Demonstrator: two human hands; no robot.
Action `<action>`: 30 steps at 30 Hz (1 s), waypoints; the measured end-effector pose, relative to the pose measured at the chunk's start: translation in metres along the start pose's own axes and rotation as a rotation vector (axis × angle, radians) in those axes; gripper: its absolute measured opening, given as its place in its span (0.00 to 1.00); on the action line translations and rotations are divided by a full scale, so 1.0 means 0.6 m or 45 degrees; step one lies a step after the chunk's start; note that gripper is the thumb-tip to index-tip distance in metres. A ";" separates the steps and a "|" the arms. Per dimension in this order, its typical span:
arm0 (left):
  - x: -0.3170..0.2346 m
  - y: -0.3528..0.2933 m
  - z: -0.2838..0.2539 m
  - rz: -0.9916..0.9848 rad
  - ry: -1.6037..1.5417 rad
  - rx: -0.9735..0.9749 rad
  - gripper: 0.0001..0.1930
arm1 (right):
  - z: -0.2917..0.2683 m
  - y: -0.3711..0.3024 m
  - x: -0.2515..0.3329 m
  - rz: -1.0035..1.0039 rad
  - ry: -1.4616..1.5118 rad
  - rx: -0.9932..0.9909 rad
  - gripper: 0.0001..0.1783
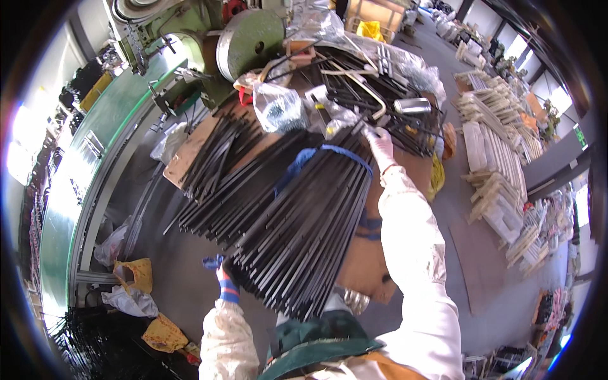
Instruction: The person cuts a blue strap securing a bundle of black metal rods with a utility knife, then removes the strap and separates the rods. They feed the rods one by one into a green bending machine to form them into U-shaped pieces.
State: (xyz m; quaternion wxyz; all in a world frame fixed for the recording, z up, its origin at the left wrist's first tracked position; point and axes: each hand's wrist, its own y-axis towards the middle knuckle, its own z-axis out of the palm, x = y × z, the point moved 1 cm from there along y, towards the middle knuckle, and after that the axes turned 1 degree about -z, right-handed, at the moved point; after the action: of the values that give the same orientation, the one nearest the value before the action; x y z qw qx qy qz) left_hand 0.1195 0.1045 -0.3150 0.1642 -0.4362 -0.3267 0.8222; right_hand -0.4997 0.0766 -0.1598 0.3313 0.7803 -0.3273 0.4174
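A thick bundle of long black rods (304, 228) fans out toward me, and a blue strap (347, 152) crosses it near its far end. My right hand (382, 147), in a pale glove, closes at the far right corner of the bundle, its fingertips partly hidden. Low at the bundle's near left corner is my left hand (223, 278), under a red-and-blue striped cuff. Crumpled blue cloth (213, 261) sticks out from its closed fingers. Left of the bundle, more black rods (247, 190) lie side by side, with a looser pile of rods (218, 149) beyond.
Behind the rods are clear plastic bags (278, 109), bent metal tubes (370, 92) and a silver cylinder (411, 106). A green machine (250, 44) stands at the far left, near a long green-topped bench (95, 152). Stacked pale frames (497, 152) line the right side.
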 end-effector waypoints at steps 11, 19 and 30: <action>0.013 -0.089 -0.040 0.317 0.058 0.011 0.05 | 0.103 0.085 0.013 -0.064 -0.175 0.759 0.10; -0.034 -0.066 0.059 0.230 -0.232 0.235 0.17 | 0.091 0.073 -0.026 0.227 0.423 0.906 0.26; 0.020 -0.100 -0.084 0.437 0.337 0.151 0.13 | 0.126 0.000 -0.013 -0.116 -0.009 1.181 0.34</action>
State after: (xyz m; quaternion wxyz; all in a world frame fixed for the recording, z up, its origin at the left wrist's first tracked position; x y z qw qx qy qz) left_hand 0.1533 0.1751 -0.3020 0.0885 -0.5790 -0.1744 0.7915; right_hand -0.4703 0.0186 -0.1991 -0.0356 0.8611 -0.0725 0.5020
